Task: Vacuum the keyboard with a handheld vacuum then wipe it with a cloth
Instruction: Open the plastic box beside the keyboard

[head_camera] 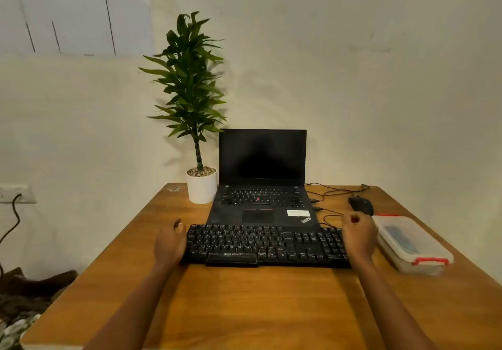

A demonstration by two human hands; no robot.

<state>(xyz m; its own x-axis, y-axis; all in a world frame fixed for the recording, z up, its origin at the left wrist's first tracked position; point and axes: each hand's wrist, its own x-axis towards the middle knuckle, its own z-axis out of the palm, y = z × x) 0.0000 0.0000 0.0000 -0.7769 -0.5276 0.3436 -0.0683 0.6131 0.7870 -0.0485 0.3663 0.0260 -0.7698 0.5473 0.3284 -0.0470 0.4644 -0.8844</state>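
Head view: the keyboard lay flat on the table, long side toward the person, its far edge just in front of the open laptop, whose screen was dark.

The left grip sat at the keyboard's left end, just beside the edge. Its fingers were loosely curved with the thumb up and nothing in them. I couldn't tell whether it touched the keyboard.

The right grip was over the keyboard's right end and covered the edge of the number pad. Its fingers were curled loosely inward, apart, with nothing visible in them. Contact with the keys was not clear either.

So the keyboard was bracketed between both grips and clamped by neither.

A clear plastic box with a red latch lay just right of the right grip. Something dark was inside, too blurred to identify. A black mouse sat behind the box, with its cable running toward the laptop. A potted plant stood left of the laptop, near the table's far edge.
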